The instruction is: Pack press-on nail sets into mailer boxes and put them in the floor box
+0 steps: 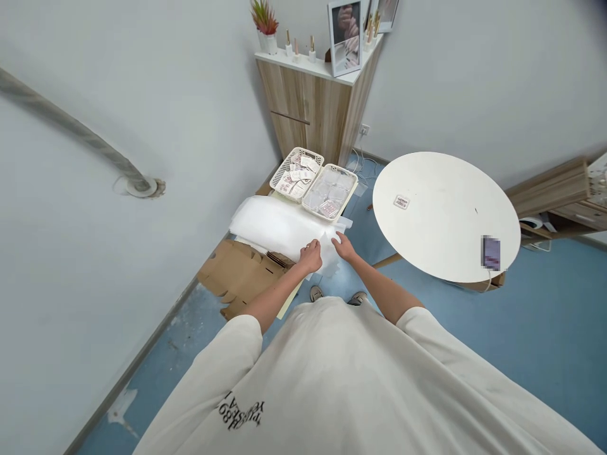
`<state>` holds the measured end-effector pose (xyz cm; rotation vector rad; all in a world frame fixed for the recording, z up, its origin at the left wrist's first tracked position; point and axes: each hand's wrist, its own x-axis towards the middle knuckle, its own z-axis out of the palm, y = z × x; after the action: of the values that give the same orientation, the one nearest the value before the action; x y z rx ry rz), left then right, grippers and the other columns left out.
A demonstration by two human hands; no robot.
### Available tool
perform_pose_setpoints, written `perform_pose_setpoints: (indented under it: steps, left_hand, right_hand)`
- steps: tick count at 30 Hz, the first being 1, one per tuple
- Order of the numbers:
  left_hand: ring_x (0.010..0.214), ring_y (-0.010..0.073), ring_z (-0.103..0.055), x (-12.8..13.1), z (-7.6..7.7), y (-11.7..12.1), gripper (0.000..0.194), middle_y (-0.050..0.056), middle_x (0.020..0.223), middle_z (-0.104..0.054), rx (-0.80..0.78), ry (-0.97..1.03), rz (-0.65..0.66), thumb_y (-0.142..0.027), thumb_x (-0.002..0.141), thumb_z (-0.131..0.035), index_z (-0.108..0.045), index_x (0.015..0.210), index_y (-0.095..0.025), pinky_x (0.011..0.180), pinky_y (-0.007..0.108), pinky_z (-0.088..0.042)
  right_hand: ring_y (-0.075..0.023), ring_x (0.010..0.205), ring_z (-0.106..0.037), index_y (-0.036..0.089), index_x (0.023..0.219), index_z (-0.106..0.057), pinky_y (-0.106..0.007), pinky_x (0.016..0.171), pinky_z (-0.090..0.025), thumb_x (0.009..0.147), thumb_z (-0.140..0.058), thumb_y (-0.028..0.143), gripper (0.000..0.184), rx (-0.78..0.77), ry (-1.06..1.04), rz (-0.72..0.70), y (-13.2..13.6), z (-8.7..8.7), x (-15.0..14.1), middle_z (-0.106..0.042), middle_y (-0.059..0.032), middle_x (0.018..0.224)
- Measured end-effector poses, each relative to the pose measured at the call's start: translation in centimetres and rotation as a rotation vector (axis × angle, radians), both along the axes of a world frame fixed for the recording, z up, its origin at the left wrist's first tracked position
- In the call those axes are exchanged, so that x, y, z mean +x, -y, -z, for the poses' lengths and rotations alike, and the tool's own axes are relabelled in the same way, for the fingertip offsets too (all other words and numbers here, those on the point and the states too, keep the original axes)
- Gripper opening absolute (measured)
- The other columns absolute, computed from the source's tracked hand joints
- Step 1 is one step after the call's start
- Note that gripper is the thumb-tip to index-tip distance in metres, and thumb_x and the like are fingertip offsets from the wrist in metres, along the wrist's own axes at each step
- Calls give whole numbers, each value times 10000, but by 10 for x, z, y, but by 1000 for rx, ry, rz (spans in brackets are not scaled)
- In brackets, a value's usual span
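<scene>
Two hands, two baskets, one white sheet, one round table and one cabinet are in view. The left basket [274, 183] contains numerous printed cards [303, 174]; overlap prevents an exact count. The right basket [353, 190] contains several clear packs [327, 186], likewise overlapping. One small pack [401, 201] and one pixelated item [491, 253] lie on the table [446, 189]. Three bottles [312, 49] stand on the cabinet [308, 101] between one potted plant [264, 19] and the nearer of two frames [346, 38].

The sheet [272, 221] is white, smooth and bulged at its far left end; its right end is thinner, with translucent areas near the hands. It lies in front of the two baskets, beside brown cardboard [244, 272].

Both forearms extend forward and converge over the right end of the sheet. Left hand [310, 256]: fingers curled, back of hand upward, at the near edge of the sheet; whether it pinches the sheet cannot be determined. Right hand [344, 246]: thumb and forefinger slightly apart, pointing left toward the sheet; contact cannot be confirmed. The hands are near each other, not touching.
</scene>
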<state>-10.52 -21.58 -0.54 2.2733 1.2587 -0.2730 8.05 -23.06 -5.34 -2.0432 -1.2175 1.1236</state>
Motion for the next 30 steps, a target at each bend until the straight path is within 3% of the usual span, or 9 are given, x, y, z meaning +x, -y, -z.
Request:
perform_pose_setpoints:
  steps: [5, 9, 12, 17, 23, 30]
  left_hand:
    - [1428, 317, -379, 3, -10, 15, 653, 160, 1614, -304, 25, 84, 39, -153, 925, -394, -276, 1566, -182, 1125, 472, -347]
    - [1456, 325, -344, 6, -4, 25, 662, 156, 1637, -269, 19, 124, 33, -213, 944, -409, -238, 1584, -194, 1142, 488, -327]
    - [1490, 349, -287, 7, 0, 29, 673, 159, 1656, -218, -2, 138, 13, -290, 948, -464, -248, 1580, -204, 1155, 512, -313]
    - [1511, 338, -254, 16, -2, 27, 599, 148, 1677, -152, 77, 199, -64, -320, 948, -514, -346, 1511, -205, 1182, 496, -289]
    - [1560, 323, -144, 56, -21, 13, 715, 157, 1705, -55, 181, 275, -60, -321, 967, -473, -167, 1600, -188, 1218, 513, -222]
    - [1579, 335, -86, 137, -34, -4, 777, 169, 1715, -29, 185, 272, 90, -356, 978, -443, -73, 1638, -178, 1226, 531, -185]
  right_hand:
    - [-278, 1451, -438, 203, 1471, -533, -430, 1206, -312, 951, -469, 591, 652, 43, -81, 0, -23, -5, 1, -501, -113, 1545]
    - [-288, 1241, -614, 208, 1260, -688, -419, 1084, -438, 908, -571, 477, 458, 1, 31, -80, -32, -16, -2, -701, -96, 1286]
    - [-264, 1079, -669, 214, 1028, -754, -385, 1002, -480, 901, -567, 360, 270, 51, 94, -161, -36, -29, -4, -764, -59, 1084]
    - [-226, 1010, -664, 216, 979, -746, -341, 954, -492, 899, -540, 340, 253, 245, 1, -72, -38, -58, 8, -764, -39, 1061]
    - [-226, 943, -637, 195, 939, -742, -342, 911, -500, 823, -593, 396, 276, 390, -104, 186, -34, -84, 71, -747, -36, 966]
    - [-202, 876, -629, 181, 938, -739, -316, 791, -515, 718, -653, 382, 309, 422, -269, 533, -10, -83, 172, -731, -32, 878]
